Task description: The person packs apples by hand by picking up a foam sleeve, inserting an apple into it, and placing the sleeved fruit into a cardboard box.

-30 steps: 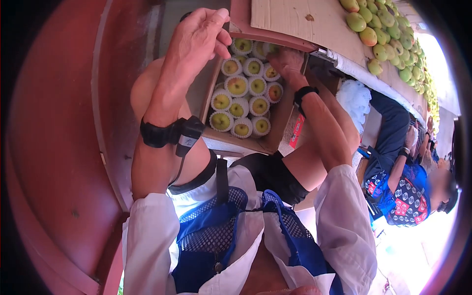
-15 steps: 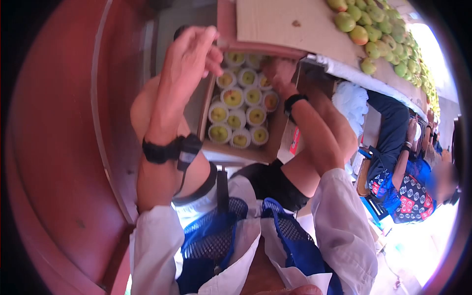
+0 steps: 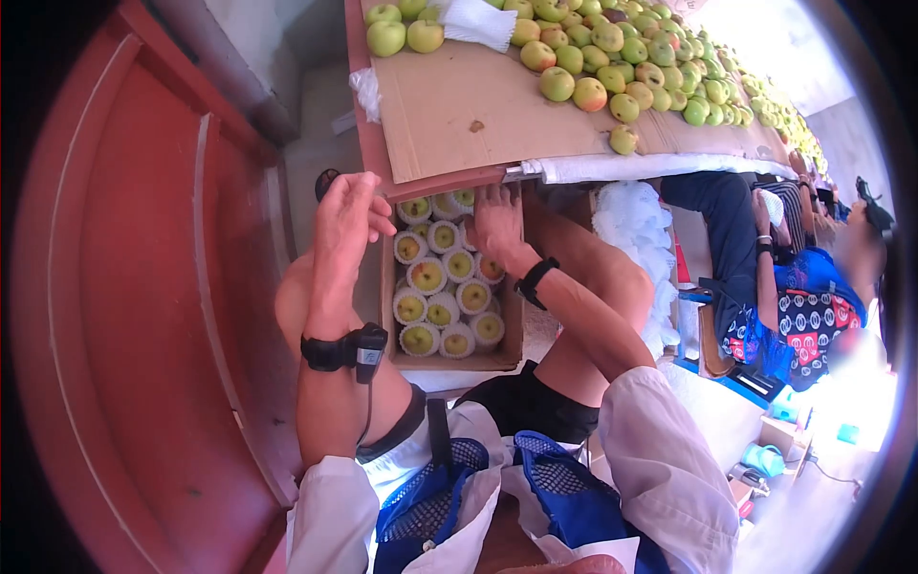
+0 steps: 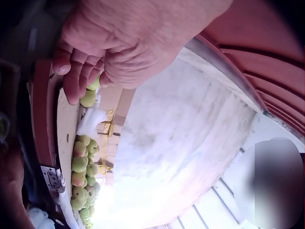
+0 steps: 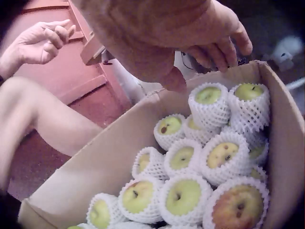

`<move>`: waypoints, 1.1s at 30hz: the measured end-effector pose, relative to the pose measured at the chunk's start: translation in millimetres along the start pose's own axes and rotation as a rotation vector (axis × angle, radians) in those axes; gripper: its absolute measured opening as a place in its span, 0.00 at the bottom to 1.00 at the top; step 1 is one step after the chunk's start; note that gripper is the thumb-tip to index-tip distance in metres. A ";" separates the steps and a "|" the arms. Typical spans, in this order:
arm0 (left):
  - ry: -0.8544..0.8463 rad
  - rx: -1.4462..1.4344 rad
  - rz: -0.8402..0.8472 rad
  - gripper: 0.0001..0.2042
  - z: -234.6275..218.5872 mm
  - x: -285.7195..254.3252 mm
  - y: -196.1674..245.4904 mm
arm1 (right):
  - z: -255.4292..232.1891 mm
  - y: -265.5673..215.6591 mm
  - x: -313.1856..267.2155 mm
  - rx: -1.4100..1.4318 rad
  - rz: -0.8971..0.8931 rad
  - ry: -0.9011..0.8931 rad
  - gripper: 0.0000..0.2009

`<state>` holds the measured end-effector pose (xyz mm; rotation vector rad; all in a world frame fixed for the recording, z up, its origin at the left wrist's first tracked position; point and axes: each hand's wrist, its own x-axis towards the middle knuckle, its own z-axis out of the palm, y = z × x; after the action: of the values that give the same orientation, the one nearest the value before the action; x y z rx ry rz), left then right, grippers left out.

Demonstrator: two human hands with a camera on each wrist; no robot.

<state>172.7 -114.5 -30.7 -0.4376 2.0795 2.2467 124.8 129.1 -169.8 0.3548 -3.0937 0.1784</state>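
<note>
A cardboard box (image 3: pixel 509 335) between the person's knees holds several apples (image 3: pixel 426 276), each in a white foam net. The right hand (image 3: pixel 497 222) reaches over the box's far right part, its fingers extended and nothing gripped. In the right wrist view the same hand (image 5: pixel 190 43) hangs above the wall of the box, close to two netted green apples (image 5: pixel 208 98). To the left of the box the left hand (image 3: pixel 346 225) is held up, palm inward, fingers loosely bent and holding nothing. The left wrist view shows that hand's palm (image 4: pixel 128 52) and relaxed fingers.
Beyond the box a cardboard-covered table (image 3: pixel 430 115) bears a heap of loose apples (image 3: pixel 612 62) and a foam net (image 3: pixel 478 23). White foam nets (image 3: pixel 636 239) are piled at the right. A red panel (image 3: pixel 143 287) stands at the left. Another person (image 3: pixel 798 306) sits on the right.
The head view has shifted, bringing more of the table and its apples into sight. The right hand's fingers, bent down among the far apples before, now lie straighter. The left hand stays raised.
</note>
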 end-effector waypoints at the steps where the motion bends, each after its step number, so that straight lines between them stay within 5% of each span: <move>1: -0.002 0.006 -0.004 0.17 2.3 0.2 0.6 | -4.8 0.2 -3.2 0.040 -0.016 -0.005 0.27; 7: -0.002 0.017 0.008 0.16 9.2 1.7 0.6 | -59.8 7.1 -40.0 0.270 -0.026 0.039 0.11; 15: 0.011 -0.010 0.021 0.14 7.5 2.0 -0.4 | -157.1 11.9 -14.6 0.502 -0.005 0.239 0.07; 21: 0.014 -0.065 0.005 0.14 4.3 -3.1 0.7 | -175.3 21.6 89.3 0.194 -0.230 0.429 0.15; 33: 0.030 -0.033 0.021 0.14 -2.7 -7.4 9.4 | -147.2 36.3 229.6 -0.241 -0.145 0.295 0.21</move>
<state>178.2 -116.9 -20.0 -0.4571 2.0738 2.3028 -105.6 129.8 -19.6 0.4901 -2.7448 -0.1325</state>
